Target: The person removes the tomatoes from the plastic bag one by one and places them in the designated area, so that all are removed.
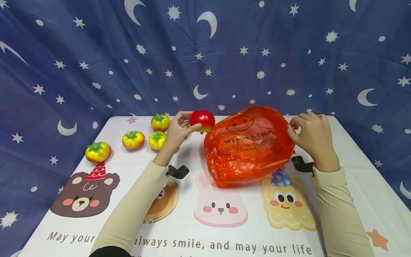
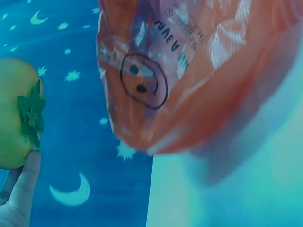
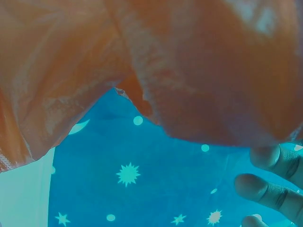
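Note:
My left hand [image 1: 176,135] holds a toy tomato [image 1: 203,119], red on top and yellow near its green leaves, between thumb and fingers. In the left wrist view the tomato [image 2: 14,113] shows its leafy end, apart from the bag. An orange-red plastic bag [image 1: 247,146], puffed out and printed with a smiling face, stands just right of the tomato. My right hand [image 1: 313,137] pinches the bag's right edge. In the right wrist view the bag [image 3: 199,80] fills the upper part, with several fingertips [image 3: 251,186] at its lower right; the thumb is hidden.
More yellow-red toy tomatoes lie at the left: one at the far left [image 1: 98,152], one beside it [image 1: 133,140], one at the back [image 1: 160,122] and one by my left wrist [image 1: 157,140]. Another peeks out behind my left hand. A star-patterned curtain [image 1: 231,71] hangs behind the white tablecloth [image 1: 224,235].

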Tool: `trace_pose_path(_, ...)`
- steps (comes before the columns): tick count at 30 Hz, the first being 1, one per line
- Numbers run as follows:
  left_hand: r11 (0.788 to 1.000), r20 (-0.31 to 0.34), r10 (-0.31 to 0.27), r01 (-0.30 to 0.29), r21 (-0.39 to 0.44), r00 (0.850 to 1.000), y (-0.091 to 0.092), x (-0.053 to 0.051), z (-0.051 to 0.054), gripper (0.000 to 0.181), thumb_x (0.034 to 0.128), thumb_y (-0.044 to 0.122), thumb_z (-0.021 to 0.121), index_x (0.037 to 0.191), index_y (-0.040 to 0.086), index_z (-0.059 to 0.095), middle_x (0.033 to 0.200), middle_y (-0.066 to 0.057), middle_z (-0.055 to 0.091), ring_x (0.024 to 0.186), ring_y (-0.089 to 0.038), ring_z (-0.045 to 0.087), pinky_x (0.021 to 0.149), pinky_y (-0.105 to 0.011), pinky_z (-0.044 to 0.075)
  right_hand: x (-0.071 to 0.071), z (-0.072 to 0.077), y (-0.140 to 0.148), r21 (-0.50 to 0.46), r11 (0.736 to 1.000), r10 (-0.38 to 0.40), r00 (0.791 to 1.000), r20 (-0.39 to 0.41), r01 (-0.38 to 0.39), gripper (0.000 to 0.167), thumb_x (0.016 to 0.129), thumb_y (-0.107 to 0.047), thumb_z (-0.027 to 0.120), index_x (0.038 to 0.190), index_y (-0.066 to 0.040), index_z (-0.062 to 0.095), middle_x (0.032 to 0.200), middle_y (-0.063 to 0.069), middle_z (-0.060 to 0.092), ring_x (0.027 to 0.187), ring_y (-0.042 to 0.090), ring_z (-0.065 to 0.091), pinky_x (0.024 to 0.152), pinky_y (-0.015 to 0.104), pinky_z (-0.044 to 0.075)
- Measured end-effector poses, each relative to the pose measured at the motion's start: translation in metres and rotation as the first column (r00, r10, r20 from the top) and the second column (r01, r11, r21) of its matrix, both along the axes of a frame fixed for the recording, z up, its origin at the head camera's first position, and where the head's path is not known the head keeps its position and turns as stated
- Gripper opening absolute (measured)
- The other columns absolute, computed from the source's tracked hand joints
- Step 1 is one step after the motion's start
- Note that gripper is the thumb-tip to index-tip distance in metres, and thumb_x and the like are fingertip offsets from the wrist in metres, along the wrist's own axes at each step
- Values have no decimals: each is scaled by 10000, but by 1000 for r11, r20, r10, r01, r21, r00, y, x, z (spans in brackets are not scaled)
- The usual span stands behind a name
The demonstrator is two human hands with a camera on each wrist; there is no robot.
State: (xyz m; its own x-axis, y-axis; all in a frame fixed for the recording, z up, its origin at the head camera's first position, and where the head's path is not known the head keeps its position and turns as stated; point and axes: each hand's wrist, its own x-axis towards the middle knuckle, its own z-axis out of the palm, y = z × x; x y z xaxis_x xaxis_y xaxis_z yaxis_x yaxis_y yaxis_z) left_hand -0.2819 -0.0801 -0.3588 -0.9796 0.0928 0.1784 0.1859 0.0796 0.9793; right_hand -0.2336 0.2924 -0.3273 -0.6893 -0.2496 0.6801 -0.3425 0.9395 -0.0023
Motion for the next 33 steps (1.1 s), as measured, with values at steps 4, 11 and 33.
trace_pose_path(4,999,8,36,-36,27,999,-15,6,0,482,827,112,706,1244,34,478,1254,-142,553,1080,-182,573,862,-218,541,0,-1,0,2,1000,1,1000,-1,-1,145,763,-93,615,643,-14,630,638,161,627,654,321,519,655,504,440)
trace_pose_path(11,993,5,112,-112,38,994,-43,15,-3,471,837,85,688,1252,45,468,1210,-45,548,1056,-103,570,913,-183,503,0,-3,1,5,1000,-1,1000,-3,1,153,765,-95,610,634,-17,623,633,158,625,658,324,522,657,503,436)
trace_pose_path(33,937,53,333,-337,89,941,-106,41,-12,341,848,93,676,1135,189,518,1080,66,526,1053,-97,550,822,-113,511,-3,-3,2,3,1000,3,1000,-9,-3,156,764,-95,610,623,-29,618,601,141,596,650,322,514,642,496,426)
